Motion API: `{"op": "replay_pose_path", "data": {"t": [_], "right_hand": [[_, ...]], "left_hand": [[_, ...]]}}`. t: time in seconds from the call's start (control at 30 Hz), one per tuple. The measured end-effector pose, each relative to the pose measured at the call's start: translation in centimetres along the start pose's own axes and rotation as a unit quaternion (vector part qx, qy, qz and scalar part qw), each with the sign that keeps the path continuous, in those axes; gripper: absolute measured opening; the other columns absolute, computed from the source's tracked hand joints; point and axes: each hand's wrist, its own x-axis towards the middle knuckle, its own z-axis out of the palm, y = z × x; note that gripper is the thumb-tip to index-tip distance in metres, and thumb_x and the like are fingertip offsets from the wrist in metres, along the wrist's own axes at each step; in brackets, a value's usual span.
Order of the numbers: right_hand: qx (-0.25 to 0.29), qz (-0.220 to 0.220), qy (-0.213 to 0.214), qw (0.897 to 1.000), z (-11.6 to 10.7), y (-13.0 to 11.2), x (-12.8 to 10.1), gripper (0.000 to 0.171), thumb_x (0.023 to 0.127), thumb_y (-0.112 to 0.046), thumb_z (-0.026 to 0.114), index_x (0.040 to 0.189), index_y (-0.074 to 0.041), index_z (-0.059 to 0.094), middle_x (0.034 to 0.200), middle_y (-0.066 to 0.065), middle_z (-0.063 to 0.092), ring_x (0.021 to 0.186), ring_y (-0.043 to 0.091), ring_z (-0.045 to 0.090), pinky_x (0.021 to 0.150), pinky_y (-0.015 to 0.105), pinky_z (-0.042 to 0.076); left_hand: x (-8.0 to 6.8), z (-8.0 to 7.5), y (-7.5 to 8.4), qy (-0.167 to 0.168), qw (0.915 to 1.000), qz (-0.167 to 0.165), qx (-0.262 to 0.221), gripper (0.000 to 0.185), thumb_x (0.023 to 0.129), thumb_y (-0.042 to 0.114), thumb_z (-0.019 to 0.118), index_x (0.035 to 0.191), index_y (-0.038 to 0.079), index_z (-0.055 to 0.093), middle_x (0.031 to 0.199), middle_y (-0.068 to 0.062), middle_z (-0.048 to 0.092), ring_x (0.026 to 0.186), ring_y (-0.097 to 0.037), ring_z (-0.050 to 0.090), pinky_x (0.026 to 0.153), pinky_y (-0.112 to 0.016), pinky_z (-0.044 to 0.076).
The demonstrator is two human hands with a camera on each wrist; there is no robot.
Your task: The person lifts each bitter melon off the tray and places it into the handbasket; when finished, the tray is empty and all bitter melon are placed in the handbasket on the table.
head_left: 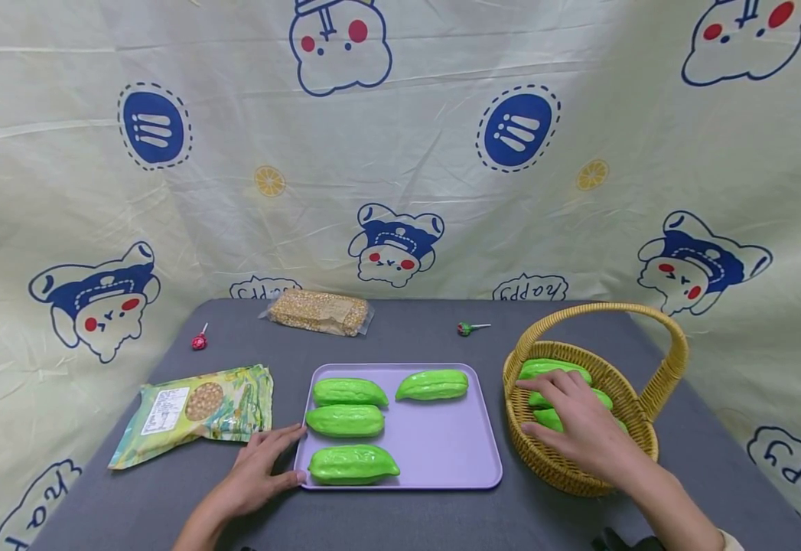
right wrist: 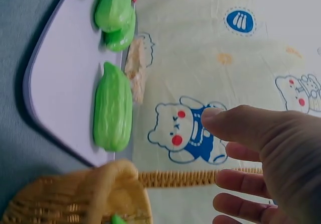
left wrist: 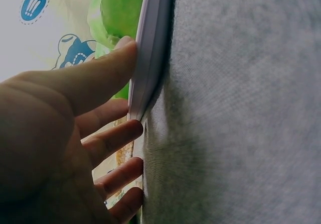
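Right hand [head_left: 582,428] reaching into wicker basket [head_left: 648,405], fingers spread loose over green bitter gourds [head_left: 555,370] lying crosswise directly beneath, nothing gripped yet. Left hand [head_left: 262,463] flat on table [head_left: 441,520], straight fingertips against purple tray [head_left: 441,451] near edge, four gourds already there.

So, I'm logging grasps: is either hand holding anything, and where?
Left hand steadies the purple tray at its near-left corner; right hand reaches into the basket, grasp unclear.

Glossy plastic gourds [head_left: 349,392] – smooth matt tray [head_left: 441,451], woven wicker basket [head_left: 565,467], felt-like grey tablecloth [head_left: 441,520].
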Motion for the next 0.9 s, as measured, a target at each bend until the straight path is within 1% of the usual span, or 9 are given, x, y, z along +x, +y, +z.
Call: {"op": "replay_pose_path", "data": {"t": [0.27, 0.43, 0.57, 0.7, 0.9], "right_hand": [[0.005, -0.023, 0.011, 1.0, 1.1, -1.5, 0.9, 0.05, 0.072, -0.027, 0.081, 0.116, -0.013, 0.063, 0.107, 0.001, 0.06, 0.101, 0.019, 0.051, 0.083, 0.041, 0.045], [0.011, -0.042, 0.035, 0.998, 1.9, -2.3, 1.5, 0.053, 0.069, -0.025, 0.083, 0.115, -0.01, 0.063, 0.107, 0.003, 0.06, 0.099, 0.02, 0.051, 0.081, 0.04, 0.045], [0.024, -0.03, 0.036, 0.999, 2.5, -3.1, 2.0, 0.053, 0.07, -0.025, 0.083, 0.116, -0.009, 0.063, 0.108, 0.004, 0.059, 0.101, 0.021, 0.049, 0.082, 0.041, 0.045], [0.037, -0.008, 0.025, 0.999, 3.4, -3.6, 2.4, 0.053, 0.072, -0.026, 0.082, 0.118, -0.011, 0.062, 0.109, 0.004, 0.058, 0.104, 0.021, 0.049, 0.084, 0.041, 0.045], [0.046, -0.007, 0.032, 0.998, 4.9, -4.2, 3.0, 0.053, 0.071, -0.026, 0.082, 0.118, -0.011, 0.062, 0.108, 0.004, 0.058, 0.1, 0.02, 0.049, 0.08, 0.038, 0.044]], "left_hand": [[0.0, -0.1, 0.0, 0.0, 1.0, -0.001, 0.0, 0.064, 0.078, 0.038, 0.072, 0.134, 0.013, 0.053, 0.138, -0.008, 0.053, 0.12, -0.028, 0.043, 0.096, -0.054, 0.031], [-0.1, -0.2, 0.0, -0.004, 1.0, -0.002, -0.002, 0.064, 0.079, 0.039, 0.071, 0.134, 0.014, 0.053, 0.138, -0.008, 0.052, 0.122, -0.029, 0.042, 0.097, -0.055, 0.03], [-0.1, -0.1, -0.1, -0.004, 1.0, 0.0, 0.001, 0.064, 0.079, 0.039, 0.071, 0.134, 0.014, 0.053, 0.138, -0.008, 0.053, 0.122, -0.03, 0.042, 0.097, -0.055, 0.031], [-0.1, -0.1, -0.1, -0.002, 1.0, 0.001, 0.001, 0.063, 0.079, 0.038, 0.071, 0.134, 0.013, 0.053, 0.138, -0.008, 0.053, 0.121, -0.029, 0.042, 0.096, -0.054, 0.031], [0.0, -0.2, -0.1, -0.003, 1.0, -0.001, 0.0, 0.064, 0.078, 0.038, 0.072, 0.134, 0.013, 0.053, 0.138, -0.007, 0.053, 0.12, -0.028, 0.042, 0.094, -0.05, 0.032]]}}
